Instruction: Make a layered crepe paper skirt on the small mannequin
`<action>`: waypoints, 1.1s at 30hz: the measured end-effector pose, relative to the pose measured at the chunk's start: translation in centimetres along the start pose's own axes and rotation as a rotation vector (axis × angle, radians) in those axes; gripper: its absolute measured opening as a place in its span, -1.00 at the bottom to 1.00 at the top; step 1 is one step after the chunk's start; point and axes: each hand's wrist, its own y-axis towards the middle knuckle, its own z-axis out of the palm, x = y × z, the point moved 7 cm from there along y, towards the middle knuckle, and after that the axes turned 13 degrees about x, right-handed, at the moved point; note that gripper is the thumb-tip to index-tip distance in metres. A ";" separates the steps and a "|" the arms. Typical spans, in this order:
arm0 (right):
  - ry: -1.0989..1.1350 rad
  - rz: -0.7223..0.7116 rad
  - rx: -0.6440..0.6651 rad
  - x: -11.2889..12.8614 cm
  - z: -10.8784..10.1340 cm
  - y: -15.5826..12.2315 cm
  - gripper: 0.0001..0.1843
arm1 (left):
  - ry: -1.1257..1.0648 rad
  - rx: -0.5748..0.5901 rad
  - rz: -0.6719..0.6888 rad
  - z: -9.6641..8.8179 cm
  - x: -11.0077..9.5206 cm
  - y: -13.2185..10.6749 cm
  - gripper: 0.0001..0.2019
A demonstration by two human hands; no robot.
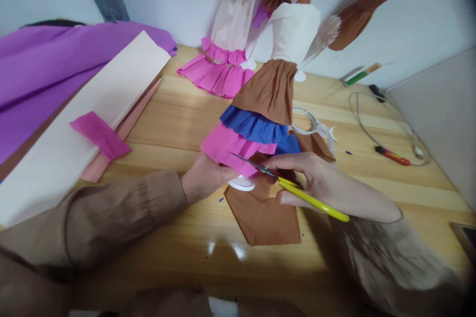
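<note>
A small paper dress stands on a white base point(242, 184), with a white bodice point(295, 29), a brown skirt point(266, 89), a blue ruffle point(255, 126) and a pink crepe paper layer point(226, 143) at its hem. My left hand point(206, 176) grips the pink layer's lower edge, its fingers partly hidden behind the paper. My right hand point(316, 178) is closed round scissors point(312, 200) with a yellow handle. Their blades point left across the pink layer; whether they touch it I cannot tell. Under the hem lies a brown paper piece point(267, 223).
A pink-and-white paper dress point(228, 34) stands at the back. Purple paper point(74, 59), a white paper strip point(92, 109) and a pink scrap point(100, 133) lie left. On the right are a tape roll point(305, 121), a cable point(359, 119) and a red-handled tool point(392, 155).
</note>
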 end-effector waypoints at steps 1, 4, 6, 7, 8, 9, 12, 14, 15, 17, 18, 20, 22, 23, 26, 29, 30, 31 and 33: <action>0.003 -0.010 -0.006 0.0 0.0 0.0 -0.54 | -0.004 0.007 0.018 0.1 -0.2 0.0 -0.61; 0.003 -0.029 -0.010 0.0 0.1 0.0 -0.52 | -0.033 0.048 0.063 0.4 -0.6 0.2 -0.64; -0.008 -0.034 -0.010 0.0 0.1 0.0 -0.50 | -0.060 0.078 0.070 0.7 -0.6 0.3 -0.65; -0.011 -0.034 -0.009 0.0 0.1 0.0 -0.50 | -0.071 0.083 0.068 0.8 -0.6 0.3 -0.65; -0.011 -0.029 -0.008 0.1 0.1 0.0 -0.48 | -0.077 0.085 0.066 0.8 -0.6 0.3 -0.65; -0.008 -0.022 -0.009 0.1 0.0 -0.1 -0.47 | -0.078 0.087 0.061 0.8 -0.6 0.2 -0.66; 0.018 0.001 0.004 0.0 0.0 -0.1 -0.45 | -0.060 0.088 0.053 0.9 -0.7 0.2 -0.67; 0.049 0.012 0.021 -0.3 0.1 -0.2 -0.47 | -0.051 0.083 0.052 0.9 -0.9 0.2 -0.65; 0.067 0.015 0.030 -0.5 0.1 -0.2 -0.48 | -0.052 0.079 0.050 0.9 -0.9 0.3 -0.64; 0.096 0.021 0.045 -0.8 0.2 -0.3 -0.47 | -0.052 0.079 0.046 1.0 -0.9 0.3 -0.62; 0.102 0.026 0.050 -1.0 0.2 -0.3 -0.46 | -0.047 0.081 0.046 1.0 -0.9 0.3 -0.62; 0.106 0.041 0.060 -1.2 0.2 -0.3 -0.46 | -0.027 0.086 0.050 1.0 -0.9 0.4 -0.63; 0.110 0.047 0.065 -1.3 0.1 -0.4 -0.45 | 0.003 0.084 0.053 0.9 -0.8 0.3 -0.64; 0.115 0.045 0.066 -1.3 0.1 -0.4 -0.45 | 0.019 0.074 0.050 0.8 -0.8 0.3 -0.63; 0.128 0.051 0.069 -1.3 0.1 -0.4 -0.42 | 0.054 0.050 0.028 0.5 -0.7 0.2 -0.61; 0.135 0.080 0.087 -1.5 0.2 -0.4 -0.36 | 0.046 0.065 0.020 0.6 -0.8 0.1 -0.61; 0.134 0.083 0.093 -1.5 0.3 -0.4 -0.33 | 0.037 0.078 0.027 0.7 -0.8 0.2 -0.62; 0.133 0.082 0.097 -1.5 0.3 -0.4 -0.31 | 0.027 0.090 0.036 0.8 -0.8 0.2 -0.62; 0.128 0.072 0.098 -1.4 0.2 -0.3 -0.29 | 0.013 0.106 0.049 0.9 -0.7 0.2 -0.61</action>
